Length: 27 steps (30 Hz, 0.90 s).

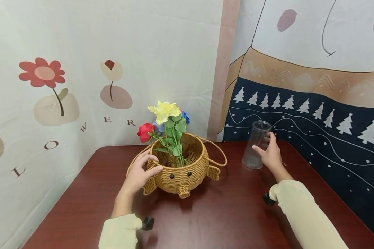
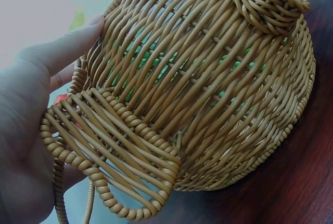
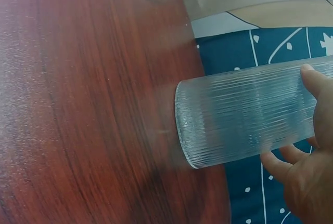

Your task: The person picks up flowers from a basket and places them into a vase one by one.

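Observation:
A woven wicker basket point(image 1: 174, 180) with an animal face, black eyes, a snout and side ears stands on the table. My left hand point(image 1: 140, 174) grips its left rim, thumb toward the face side and fingers over the edge. In the left wrist view, the thumb presses the wicker above one ear point(image 2: 112, 151). Artificial flowers lean in the basket: a yellow bloom point(image 1: 164, 112), a red rose point(image 1: 145, 132) and blue ones point(image 1: 185, 117). At the right, my right hand point(image 1: 272, 155) holds a clear ribbed vase point(image 1: 252, 152), with thumb and fingers on opposite sides.
The dark red-brown wooden table point(image 1: 224, 214) runs back to a pale printed cloth point(image 1: 174, 52) and, at the right, a navy cloth with white trees point(image 1: 314, 138). Looped wicker handles point(image 1: 225, 159) stick out on both sides of the basket.

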Each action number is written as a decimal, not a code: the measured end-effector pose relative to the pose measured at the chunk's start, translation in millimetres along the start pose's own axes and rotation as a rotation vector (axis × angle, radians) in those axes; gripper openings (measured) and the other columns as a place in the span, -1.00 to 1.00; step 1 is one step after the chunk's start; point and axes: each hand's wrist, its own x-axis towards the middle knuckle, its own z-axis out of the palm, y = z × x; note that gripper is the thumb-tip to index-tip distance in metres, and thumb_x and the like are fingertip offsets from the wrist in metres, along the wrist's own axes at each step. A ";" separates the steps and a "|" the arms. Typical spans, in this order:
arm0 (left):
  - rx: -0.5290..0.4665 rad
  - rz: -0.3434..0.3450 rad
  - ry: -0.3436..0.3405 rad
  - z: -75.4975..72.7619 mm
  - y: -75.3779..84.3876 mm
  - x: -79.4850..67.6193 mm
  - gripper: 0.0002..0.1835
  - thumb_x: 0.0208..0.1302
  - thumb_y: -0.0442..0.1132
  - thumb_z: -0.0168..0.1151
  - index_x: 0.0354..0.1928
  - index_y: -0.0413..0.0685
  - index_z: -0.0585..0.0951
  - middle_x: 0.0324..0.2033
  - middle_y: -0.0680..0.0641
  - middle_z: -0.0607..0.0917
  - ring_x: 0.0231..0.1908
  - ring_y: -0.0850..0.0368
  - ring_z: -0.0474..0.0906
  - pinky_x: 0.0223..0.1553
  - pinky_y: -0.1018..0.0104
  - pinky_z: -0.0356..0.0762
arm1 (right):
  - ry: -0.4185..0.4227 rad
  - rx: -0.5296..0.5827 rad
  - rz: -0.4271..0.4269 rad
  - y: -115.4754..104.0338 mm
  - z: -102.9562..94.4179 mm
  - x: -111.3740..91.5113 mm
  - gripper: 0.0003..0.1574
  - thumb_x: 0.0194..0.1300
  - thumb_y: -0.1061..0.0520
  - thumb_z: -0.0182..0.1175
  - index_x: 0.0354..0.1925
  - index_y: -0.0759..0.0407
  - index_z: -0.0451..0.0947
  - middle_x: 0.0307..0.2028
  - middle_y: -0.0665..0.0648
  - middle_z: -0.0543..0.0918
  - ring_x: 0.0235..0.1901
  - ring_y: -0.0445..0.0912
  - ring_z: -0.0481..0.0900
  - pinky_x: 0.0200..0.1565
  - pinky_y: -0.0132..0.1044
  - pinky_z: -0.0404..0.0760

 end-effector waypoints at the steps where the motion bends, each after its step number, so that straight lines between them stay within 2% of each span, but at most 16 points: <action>1: 0.002 0.000 0.003 -0.1 -0.3 -0.4 -0.70 -0.09 -0.20 0.33 -0.31 -0.19 0.51 0.14 -0.24 0.25 0.16 -0.14 0.10 0.06 0.02 0.17 | -0.001 0.001 -0.004 -0.5 0.6 -0.4 0.04 0.02 -0.04 0.23 0.28 -0.03 -0.20 0.08 0.28 0.30 -0.03 0.17 0.36 -0.09 0.10 0.33; 8: -0.023 0.008 0.022 1.1 -3.8 -1.8 -0.70 -0.08 -0.22 0.33 -0.29 -0.18 0.49 0.15 -0.23 0.25 0.16 -0.13 0.11 0.06 0.01 0.17 | -0.005 0.012 -0.018 -4.9 3.2 -5.2 0.00 -0.02 0.00 0.27 0.25 0.01 -0.11 0.05 0.27 0.34 -0.05 0.18 0.40 -0.13 0.07 0.36; 27: -0.088 -0.002 0.011 2.1 -6.3 -1.1 -0.66 -0.07 -0.23 0.32 -0.26 -0.24 0.47 0.16 -0.24 0.23 0.13 -0.11 0.16 0.00 -0.05 0.21 | -0.088 0.057 -0.048 -15.8 12.0 -18.4 0.06 -0.06 -0.11 0.27 0.27 -0.11 -0.14 0.06 0.28 0.32 -0.02 0.19 0.36 -0.14 0.12 0.35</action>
